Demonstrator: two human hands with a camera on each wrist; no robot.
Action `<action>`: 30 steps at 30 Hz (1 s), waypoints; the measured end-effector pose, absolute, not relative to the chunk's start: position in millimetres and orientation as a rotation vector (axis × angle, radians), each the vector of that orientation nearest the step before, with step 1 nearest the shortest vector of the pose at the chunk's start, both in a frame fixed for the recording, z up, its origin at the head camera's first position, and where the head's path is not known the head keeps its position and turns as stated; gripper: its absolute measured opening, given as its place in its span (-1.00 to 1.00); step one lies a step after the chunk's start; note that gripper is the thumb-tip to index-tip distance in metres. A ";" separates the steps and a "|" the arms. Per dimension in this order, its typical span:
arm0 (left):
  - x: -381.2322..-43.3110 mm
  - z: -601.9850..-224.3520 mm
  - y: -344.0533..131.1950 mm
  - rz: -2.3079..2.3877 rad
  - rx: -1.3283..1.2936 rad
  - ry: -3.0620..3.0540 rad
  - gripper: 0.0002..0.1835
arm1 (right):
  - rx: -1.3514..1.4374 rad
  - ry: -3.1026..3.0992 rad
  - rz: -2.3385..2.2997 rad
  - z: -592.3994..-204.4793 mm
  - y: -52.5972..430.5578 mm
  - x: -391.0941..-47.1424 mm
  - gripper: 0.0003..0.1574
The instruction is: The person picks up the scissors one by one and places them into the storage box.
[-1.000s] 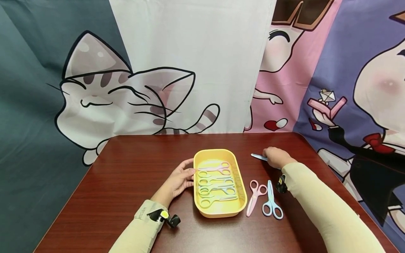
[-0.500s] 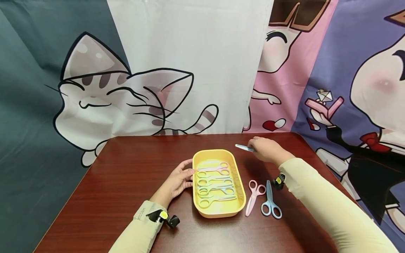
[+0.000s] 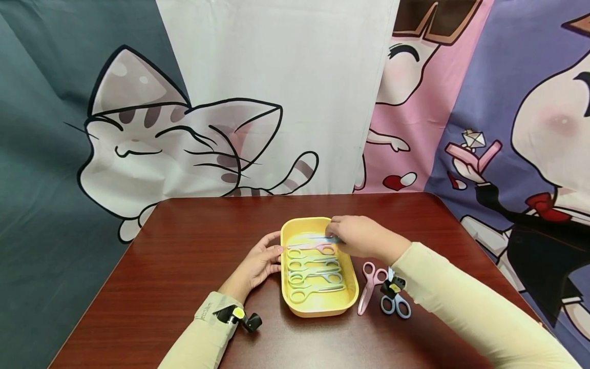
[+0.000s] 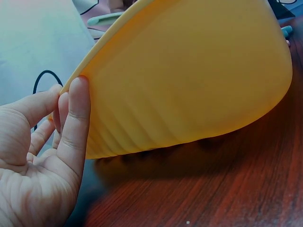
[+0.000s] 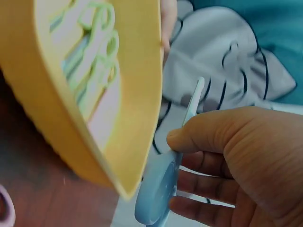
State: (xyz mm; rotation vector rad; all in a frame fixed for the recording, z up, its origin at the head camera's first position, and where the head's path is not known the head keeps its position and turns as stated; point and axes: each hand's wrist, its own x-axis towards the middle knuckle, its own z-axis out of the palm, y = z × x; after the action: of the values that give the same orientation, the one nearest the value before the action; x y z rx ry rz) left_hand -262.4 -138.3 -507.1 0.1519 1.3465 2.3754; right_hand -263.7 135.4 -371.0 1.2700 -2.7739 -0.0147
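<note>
At its left side, a yellow plastic tray (image 3: 318,310) is held by my left hand (image 3: 260,261), with thumb and fingertips at the rim in the left wrist view. My right hand (image 3: 361,236) reaches over the tray's far end and pinches a pair of light blue scissors (image 5: 158,184) by the handle, blades pointing left. Inside the tray lie several scissors in a row: pink scissors (image 3: 324,250) nearest the held pair, then green, blue and yellow-green ones, some overlapping. The held pair is partly hidden by my fingers in the head view.
Just right of the tray, pink scissors (image 3: 367,289) rest on the brown table (image 3: 207,220). Beside them lie blue scissors (image 3: 397,306), partly covered by the right wrist camera (image 3: 393,286). A cartoon-printed cloth (image 3: 295,66) hangs behind the table.
My right hand has lifted the blue scissors off the table at the right and carried them left over the tray's far end. The left hand stays at the tray.
</note>
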 end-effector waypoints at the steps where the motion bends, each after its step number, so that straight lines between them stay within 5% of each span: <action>1: -262.4 -507.1 -138.3 2.376 0.151 1.347 -0.42 | 1.296 -2.777 -0.019 -371.5 131.8 -259.7 -0.73; 30: -261.9 -506.3 -138.3 2.379 0.159 1.356 -0.39 | 1.575 -2.778 -0.142 -431.3 94.6 -226.5 -0.76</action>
State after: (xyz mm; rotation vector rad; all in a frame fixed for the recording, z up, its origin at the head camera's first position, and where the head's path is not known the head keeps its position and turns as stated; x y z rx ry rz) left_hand -261.9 -138.3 -506.3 0.1585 1.3563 2.3794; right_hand -226.5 94.6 -431.3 1.5746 -2.7778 -0.1417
